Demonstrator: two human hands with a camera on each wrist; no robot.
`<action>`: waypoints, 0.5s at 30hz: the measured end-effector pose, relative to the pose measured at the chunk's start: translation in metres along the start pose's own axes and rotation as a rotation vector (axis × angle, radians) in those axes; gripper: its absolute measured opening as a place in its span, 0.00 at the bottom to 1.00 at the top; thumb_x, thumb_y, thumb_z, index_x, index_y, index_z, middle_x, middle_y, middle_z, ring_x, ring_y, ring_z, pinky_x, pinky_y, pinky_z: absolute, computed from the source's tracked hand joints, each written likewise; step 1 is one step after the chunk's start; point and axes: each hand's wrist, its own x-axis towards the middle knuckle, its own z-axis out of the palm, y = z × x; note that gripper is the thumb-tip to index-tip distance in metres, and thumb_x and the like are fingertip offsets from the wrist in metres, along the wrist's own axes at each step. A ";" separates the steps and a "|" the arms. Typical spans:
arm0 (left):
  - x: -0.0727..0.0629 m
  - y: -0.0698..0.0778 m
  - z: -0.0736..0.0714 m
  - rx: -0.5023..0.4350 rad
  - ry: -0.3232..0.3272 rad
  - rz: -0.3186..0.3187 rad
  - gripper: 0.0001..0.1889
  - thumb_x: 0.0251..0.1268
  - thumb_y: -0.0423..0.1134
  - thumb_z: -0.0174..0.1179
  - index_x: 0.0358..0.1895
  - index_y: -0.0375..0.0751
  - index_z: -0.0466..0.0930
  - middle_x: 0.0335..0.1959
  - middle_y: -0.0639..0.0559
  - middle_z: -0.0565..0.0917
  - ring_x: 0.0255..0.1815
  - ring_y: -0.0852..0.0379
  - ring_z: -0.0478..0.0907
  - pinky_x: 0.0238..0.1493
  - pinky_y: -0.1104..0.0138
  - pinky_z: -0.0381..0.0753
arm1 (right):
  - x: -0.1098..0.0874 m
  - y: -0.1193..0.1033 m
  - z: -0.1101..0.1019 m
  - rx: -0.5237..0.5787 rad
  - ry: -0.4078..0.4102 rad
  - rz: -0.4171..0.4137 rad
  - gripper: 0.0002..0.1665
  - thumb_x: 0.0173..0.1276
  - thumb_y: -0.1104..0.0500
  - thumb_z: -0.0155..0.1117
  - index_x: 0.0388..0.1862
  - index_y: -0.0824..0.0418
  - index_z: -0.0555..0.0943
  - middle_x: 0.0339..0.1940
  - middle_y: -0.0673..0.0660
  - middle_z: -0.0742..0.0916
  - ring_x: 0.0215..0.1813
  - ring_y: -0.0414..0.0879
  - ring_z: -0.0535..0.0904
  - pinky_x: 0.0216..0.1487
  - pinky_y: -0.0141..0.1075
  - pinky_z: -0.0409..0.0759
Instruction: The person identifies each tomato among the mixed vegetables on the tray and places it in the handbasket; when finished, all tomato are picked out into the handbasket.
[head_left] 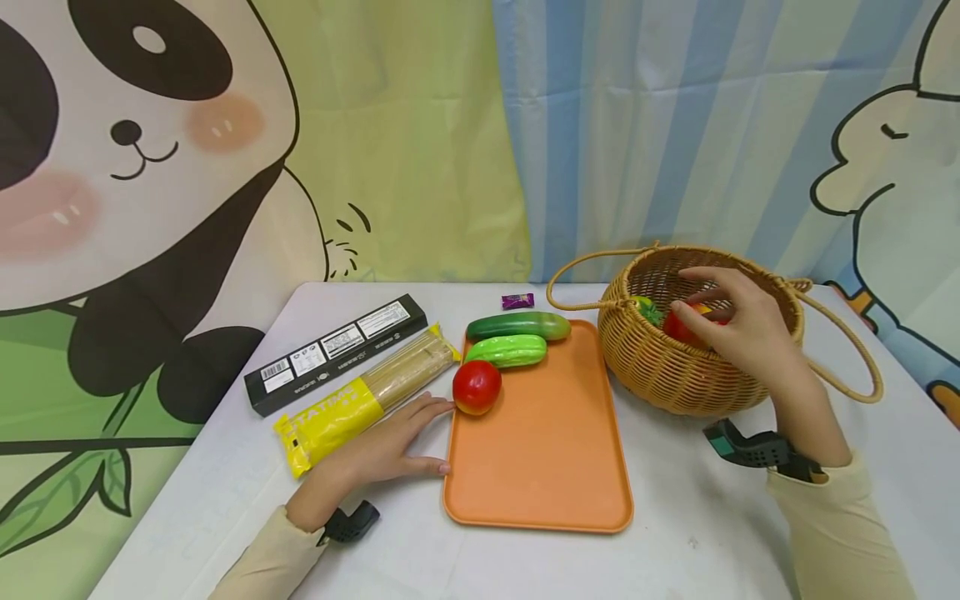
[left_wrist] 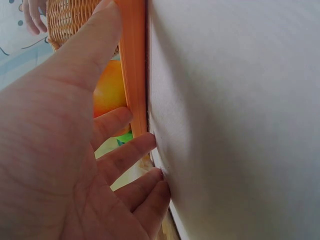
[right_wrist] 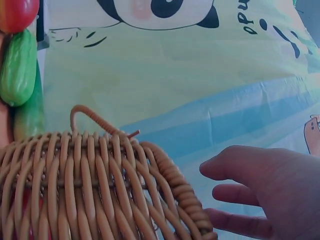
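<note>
My left hand touches the left edge of an orange tray with straight, spread fingers. A red tomato sits by its fingertips, on the tray's left side. Behind the tomato lie a light green cucumber and a dark green cucumber. Over the opening of a wicker basket, my right hand hovers with bent fingers and a gap beside the thumb. Below it in the basket are a red, round vegetable or fruit and something green; the hand partly hides the contents.
Left of the tray lie a yellow pack of noodles and a long black box. A small purple packet is at the table's back edge. The basket's looped handles stick out to both sides. Printed curtains hang behind the table.
</note>
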 end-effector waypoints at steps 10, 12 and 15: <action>0.000 0.001 -0.002 0.007 -0.004 0.000 0.46 0.53 0.68 0.64 0.75 0.54 0.60 0.76 0.45 0.59 0.77 0.43 0.52 0.73 0.48 0.60 | -0.003 -0.018 0.008 0.080 -0.007 -0.051 0.23 0.65 0.63 0.68 0.60 0.62 0.78 0.49 0.57 0.80 0.42 0.26 0.76 0.41 0.13 0.73; 0.000 0.001 -0.002 0.005 -0.005 0.000 0.46 0.53 0.67 0.64 0.75 0.54 0.60 0.76 0.45 0.59 0.77 0.43 0.52 0.73 0.48 0.59 | -0.004 -0.020 0.011 0.096 -0.012 -0.048 0.23 0.65 0.63 0.68 0.59 0.62 0.78 0.49 0.56 0.81 0.41 0.24 0.75 0.41 0.13 0.74; -0.001 0.001 -0.002 0.004 -0.005 -0.001 0.46 0.53 0.67 0.64 0.75 0.53 0.60 0.76 0.44 0.59 0.77 0.43 0.52 0.73 0.48 0.59 | -0.005 -0.023 0.014 0.113 -0.030 -0.052 0.23 0.66 0.63 0.68 0.60 0.61 0.78 0.49 0.55 0.81 0.42 0.25 0.75 0.42 0.13 0.73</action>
